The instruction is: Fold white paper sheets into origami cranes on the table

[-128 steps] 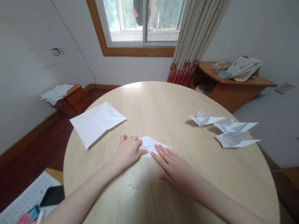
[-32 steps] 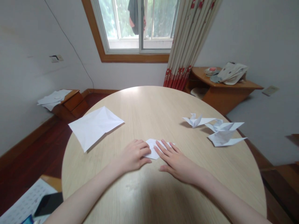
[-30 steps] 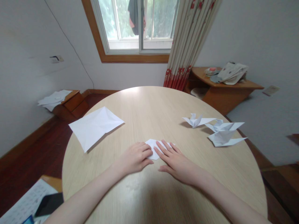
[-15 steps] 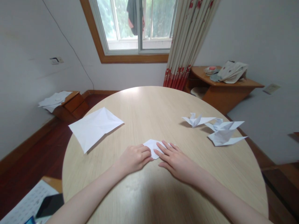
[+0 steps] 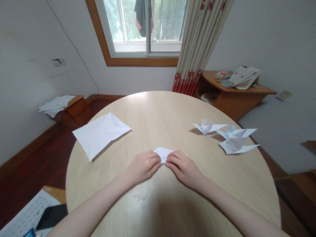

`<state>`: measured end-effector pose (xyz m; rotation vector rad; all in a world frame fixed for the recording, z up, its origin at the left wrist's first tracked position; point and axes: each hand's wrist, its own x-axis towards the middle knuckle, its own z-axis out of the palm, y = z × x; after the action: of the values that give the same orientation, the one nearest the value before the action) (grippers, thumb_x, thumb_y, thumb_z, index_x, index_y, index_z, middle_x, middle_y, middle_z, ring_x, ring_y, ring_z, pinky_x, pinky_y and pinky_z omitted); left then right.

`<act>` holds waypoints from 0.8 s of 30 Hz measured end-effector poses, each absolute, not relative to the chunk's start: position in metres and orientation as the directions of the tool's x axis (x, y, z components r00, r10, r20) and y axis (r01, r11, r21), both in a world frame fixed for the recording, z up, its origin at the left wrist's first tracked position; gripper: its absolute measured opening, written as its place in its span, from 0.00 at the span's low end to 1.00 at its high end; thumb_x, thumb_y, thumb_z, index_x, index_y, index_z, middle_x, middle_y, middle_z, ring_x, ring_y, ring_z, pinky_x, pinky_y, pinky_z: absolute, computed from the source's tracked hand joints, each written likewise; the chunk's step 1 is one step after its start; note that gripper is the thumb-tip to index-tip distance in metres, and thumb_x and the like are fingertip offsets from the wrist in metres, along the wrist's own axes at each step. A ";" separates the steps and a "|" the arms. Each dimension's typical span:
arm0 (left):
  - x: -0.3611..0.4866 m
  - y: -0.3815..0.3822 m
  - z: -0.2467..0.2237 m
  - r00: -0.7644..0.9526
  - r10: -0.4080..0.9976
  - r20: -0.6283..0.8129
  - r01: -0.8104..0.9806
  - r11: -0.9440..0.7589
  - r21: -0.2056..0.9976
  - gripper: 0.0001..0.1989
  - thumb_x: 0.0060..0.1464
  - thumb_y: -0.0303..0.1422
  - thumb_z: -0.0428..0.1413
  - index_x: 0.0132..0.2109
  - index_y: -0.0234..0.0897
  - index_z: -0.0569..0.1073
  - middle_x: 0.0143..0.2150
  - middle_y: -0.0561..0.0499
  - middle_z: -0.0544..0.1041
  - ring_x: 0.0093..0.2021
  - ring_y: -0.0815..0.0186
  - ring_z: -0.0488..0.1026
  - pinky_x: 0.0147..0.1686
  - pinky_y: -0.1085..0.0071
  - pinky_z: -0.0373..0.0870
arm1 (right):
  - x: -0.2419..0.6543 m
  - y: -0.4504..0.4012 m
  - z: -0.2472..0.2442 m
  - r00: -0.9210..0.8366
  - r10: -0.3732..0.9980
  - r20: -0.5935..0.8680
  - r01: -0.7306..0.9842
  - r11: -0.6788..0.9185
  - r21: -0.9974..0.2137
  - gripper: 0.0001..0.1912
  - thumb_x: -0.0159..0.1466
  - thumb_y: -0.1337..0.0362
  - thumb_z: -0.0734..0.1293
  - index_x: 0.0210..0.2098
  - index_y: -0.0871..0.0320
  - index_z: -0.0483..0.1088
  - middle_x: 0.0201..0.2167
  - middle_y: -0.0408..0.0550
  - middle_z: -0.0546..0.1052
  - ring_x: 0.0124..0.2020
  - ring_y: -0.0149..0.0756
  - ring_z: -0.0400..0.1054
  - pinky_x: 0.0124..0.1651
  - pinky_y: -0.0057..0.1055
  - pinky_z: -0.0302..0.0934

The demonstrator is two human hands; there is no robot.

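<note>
A small piece of folded white paper (image 5: 163,152) lies on the round table (image 5: 158,112) between my two hands. My left hand (image 5: 146,164) is closed on its left side, thumb and fingertips at the near edge. Opposite it, my right hand (image 5: 182,165) pinches the right side of the same paper, fingers curled. The near edge is lifted and bent over, with a dark gap showing under the flap. My fingers hide both ends of the paper.
Several folded paper cranes (image 5: 233,140) stand at the table's right. A larger creased paper sheet (image 5: 102,135) lies at the left. Beyond the table are a wooden desk (image 5: 244,95) with a bag (image 5: 244,77), and a phone (image 5: 52,217) at lower left.
My right hand, spread flat on the paper before, has curled its fingers and now pinches the right side. The paper's near edge has been raised and folded away from me.
</note>
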<state>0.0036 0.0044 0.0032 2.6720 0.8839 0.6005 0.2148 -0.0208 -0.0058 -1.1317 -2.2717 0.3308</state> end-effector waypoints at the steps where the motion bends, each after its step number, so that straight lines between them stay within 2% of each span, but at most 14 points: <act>1: 0.005 0.004 0.004 0.714 0.635 0.296 0.508 -0.760 0.405 0.12 0.66 0.33 0.46 0.38 0.35 0.73 0.39 0.48 0.76 0.39 0.64 0.73 0.40 0.68 0.70 | 0.214 -0.021 -0.006 -0.462 0.809 0.363 0.653 0.587 -0.478 0.09 0.68 0.66 0.60 0.33 0.57 0.70 0.34 0.49 0.75 0.38 0.39 0.67 0.41 0.36 0.64; 5: 0.010 0.000 0.004 0.652 0.719 0.240 0.551 -0.667 0.501 0.10 0.64 0.30 0.46 0.38 0.35 0.71 0.41 0.46 0.72 0.41 0.63 0.71 0.42 0.66 0.70 | 0.211 -0.020 -0.008 -0.448 0.849 0.282 0.674 0.527 -0.518 0.08 0.68 0.68 0.59 0.32 0.57 0.66 0.33 0.48 0.73 0.36 0.37 0.66 0.38 0.33 0.61; 13: 0.017 -0.003 -0.005 0.600 0.777 0.190 0.622 -0.603 0.500 0.12 0.65 0.29 0.42 0.40 0.33 0.69 0.41 0.45 0.68 0.41 0.61 0.67 0.44 0.61 0.69 | 0.206 -0.020 -0.014 -0.405 0.872 0.274 0.802 0.483 -0.351 0.10 0.67 0.68 0.59 0.29 0.57 0.64 0.30 0.48 0.71 0.34 0.39 0.62 0.37 0.35 0.58; 18: 0.018 -0.003 -0.005 0.584 0.791 0.185 0.614 -0.579 0.537 0.11 0.65 0.33 0.45 0.38 0.34 0.69 0.40 0.46 0.68 0.39 0.63 0.68 0.42 0.63 0.70 | 0.206 -0.019 -0.016 -0.341 0.899 0.275 0.828 0.426 -0.366 0.08 0.67 0.65 0.61 0.31 0.58 0.65 0.33 0.51 0.70 0.35 0.39 0.65 0.38 0.34 0.60; 24: 0.021 -0.003 -0.007 0.570 0.802 0.178 0.652 -0.574 0.495 0.10 0.65 0.31 0.45 0.38 0.34 0.69 0.40 0.46 0.68 0.39 0.62 0.67 0.42 0.62 0.70 | 0.205 -0.017 -0.017 -0.366 0.893 0.261 0.847 0.436 -0.305 0.08 0.67 0.66 0.58 0.32 0.57 0.66 0.33 0.51 0.70 0.34 0.40 0.65 0.37 0.35 0.61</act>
<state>0.0211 -0.0029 -0.0067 2.4305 1.1799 0.5498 0.2054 -0.0173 -0.0166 -1.4786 -2.3088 0.1659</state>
